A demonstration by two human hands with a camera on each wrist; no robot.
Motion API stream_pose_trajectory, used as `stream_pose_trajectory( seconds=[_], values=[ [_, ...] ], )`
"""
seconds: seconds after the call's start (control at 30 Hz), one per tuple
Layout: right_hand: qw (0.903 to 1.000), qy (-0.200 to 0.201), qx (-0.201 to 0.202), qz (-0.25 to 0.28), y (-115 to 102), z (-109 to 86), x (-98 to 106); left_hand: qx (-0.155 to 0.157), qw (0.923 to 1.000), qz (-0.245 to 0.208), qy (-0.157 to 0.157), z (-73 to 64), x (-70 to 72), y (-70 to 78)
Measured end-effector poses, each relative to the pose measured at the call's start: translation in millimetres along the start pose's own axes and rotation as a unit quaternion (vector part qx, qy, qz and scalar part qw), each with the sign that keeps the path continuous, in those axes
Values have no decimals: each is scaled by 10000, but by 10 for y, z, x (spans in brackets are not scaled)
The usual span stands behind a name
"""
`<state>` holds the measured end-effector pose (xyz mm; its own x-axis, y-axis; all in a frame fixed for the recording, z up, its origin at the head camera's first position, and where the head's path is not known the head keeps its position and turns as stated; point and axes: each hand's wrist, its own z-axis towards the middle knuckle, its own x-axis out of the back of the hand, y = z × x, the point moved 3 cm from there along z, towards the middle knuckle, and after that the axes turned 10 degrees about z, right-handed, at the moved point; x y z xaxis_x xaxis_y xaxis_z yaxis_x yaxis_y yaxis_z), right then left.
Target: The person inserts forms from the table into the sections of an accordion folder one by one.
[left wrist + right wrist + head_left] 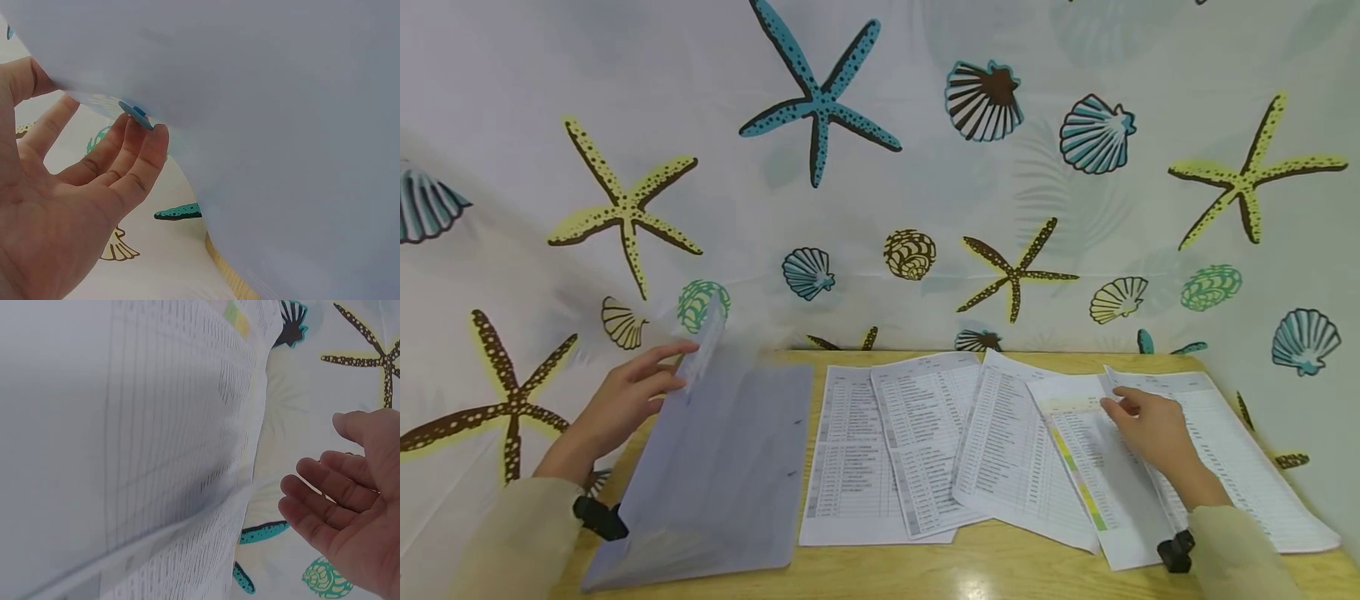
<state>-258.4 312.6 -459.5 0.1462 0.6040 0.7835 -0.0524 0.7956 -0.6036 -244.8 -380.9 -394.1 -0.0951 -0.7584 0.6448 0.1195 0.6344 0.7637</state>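
Note:
On the left side of the table lies a translucent plastic document folder [730, 467], its upper-left edge raised and blurred. My left hand [643, 385] pinches that raised edge between thumb and fingers. In the left wrist view, a blue snap button [136, 115] shows at the fingertips of my left hand [87, 181], and the folder's plastic [275, 125] fills the right side. Over the right-hand printed sheets [1232, 450], my right hand [1157, 429] hovers with loosely bent fingers. The right wrist view shows that hand [356, 494] holding nothing, beside a curved sheet [175, 412].
Several printed sheets [917, 433] overlap in a fan across the middle and right of the wooden table [985, 567]. One sheet has a yellow and green strip [1078, 479]. A cloth [880, 183] with starfish and shells hangs behind and at the sides.

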Motion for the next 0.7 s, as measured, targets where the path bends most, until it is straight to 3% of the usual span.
stream_pose_trajectory(
  seconds=[0.17,0.4,0.7],
  values=[
    [9995,75,-281,-144,231,-58,201,-35,10000,-77,-4,11,1,10],
    [9982,354,-304,-364,592,-146,430,-16,9999,-111,-27,16,-6,25],
    [9930,199,-1084,-425,969,-234,684,-9,10000,-30,-29,-14,-1,31]
  ],
)
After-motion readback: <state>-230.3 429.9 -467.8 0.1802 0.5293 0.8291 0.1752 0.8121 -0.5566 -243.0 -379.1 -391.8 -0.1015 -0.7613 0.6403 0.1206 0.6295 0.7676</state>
